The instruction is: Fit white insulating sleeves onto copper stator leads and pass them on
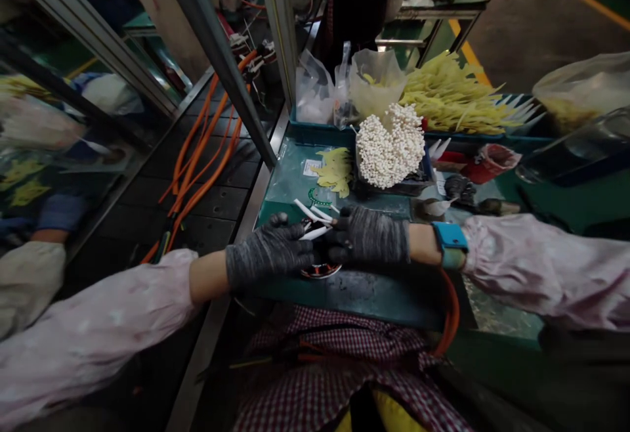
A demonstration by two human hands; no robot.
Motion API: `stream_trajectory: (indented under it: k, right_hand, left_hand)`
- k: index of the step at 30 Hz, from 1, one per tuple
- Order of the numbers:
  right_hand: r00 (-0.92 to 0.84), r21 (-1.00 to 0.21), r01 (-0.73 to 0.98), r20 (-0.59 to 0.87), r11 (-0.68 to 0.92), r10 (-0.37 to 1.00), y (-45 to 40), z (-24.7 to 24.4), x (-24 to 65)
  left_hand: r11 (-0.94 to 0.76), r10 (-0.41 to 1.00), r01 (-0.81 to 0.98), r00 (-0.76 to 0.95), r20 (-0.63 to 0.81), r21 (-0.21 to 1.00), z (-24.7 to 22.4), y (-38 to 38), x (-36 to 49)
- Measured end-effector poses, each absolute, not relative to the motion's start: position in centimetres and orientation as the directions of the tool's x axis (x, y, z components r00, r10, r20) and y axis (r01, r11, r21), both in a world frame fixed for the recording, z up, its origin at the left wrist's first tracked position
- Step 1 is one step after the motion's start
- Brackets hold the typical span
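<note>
White-sheathed leads (311, 211) fan out from a round dark part (321, 272) with a red-and-white rim, partly hidden; both sit between the hands, just above the green worktop (374, 301); the left hand (268, 249), in a grey knit glove, curls closed over the round part; the right hand (367, 235), gloved alike, with a blue wristband (450, 236), pinches the leads with its fingertips; a green coil (319, 197) and yellow pieces (337, 172) lie just beyond; a bundle of white-tipped wires (391, 146) stands further on; yellow wires (443, 94) are heaped behind it; orange cables (207, 156) run along the left.
</note>
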State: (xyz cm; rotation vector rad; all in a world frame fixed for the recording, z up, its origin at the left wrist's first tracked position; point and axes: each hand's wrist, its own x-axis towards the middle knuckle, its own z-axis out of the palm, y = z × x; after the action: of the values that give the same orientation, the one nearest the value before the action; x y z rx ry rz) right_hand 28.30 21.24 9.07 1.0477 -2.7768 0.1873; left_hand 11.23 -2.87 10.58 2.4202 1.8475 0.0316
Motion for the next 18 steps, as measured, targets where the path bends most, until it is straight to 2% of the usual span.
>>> stream_trajectory:
  k: [3,5,7,9,11,13,15,18]
  right_hand:
    - [-0.694,0.026,-0.658,0.366,0.753,-0.62,21.9,7.2,30.6]
    - [-0.675,0.029,-0.635,0.465,0.772,-0.572,22.1,6.0,31.6]
    - [-0.724,-0.13,-0.583,0.53,0.802,-0.441,22.3,5.4,32.4]
    - [-0.809,-0.35,-0.462,0.544,0.815,-0.224,22.5,5.6,33.2]
    - [-0.904,-0.622,-0.227,0.422,0.75,0.076,22.7,6.2,33.8]
    - [-0.942,-0.802,-0.016,0.212,0.597,0.261,22.8,6.9,33.9]
    - [-0.961,-0.885,0.103,0.029,0.454,0.275,22.8,7.5,33.5]
    - [-0.981,-0.903,0.113,-0.034,0.415,0.193,22.8,8.0,32.6]
  left_hand:
    - [-0.301,0.951,0.953,0.297,0.089,0.044,8.6,-5.6,9.9]
    - [-0.342,0.923,0.94,0.335,0.189,0.004,7.9,-6.9,9.2]
    - [-0.369,0.906,0.929,0.353,0.234,0.027,8.0,-7.3,8.6]
    - [-0.307,0.93,0.946,0.276,0.242,0.103,8.9,-6.5,8.2]
    - [-0.125,0.965,0.977,0.08,0.248,0.171,10.2,-4.5,7.7]
    - [0.104,0.966,0.965,-0.156,0.206,0.241,11.6,-1.4,7.0]
    - [0.248,0.96,0.909,-0.277,0.043,0.335,12.5,2.2,6.2]
    - [0.318,0.946,0.85,-0.253,-0.204,0.421,12.9,7.0,5.2]
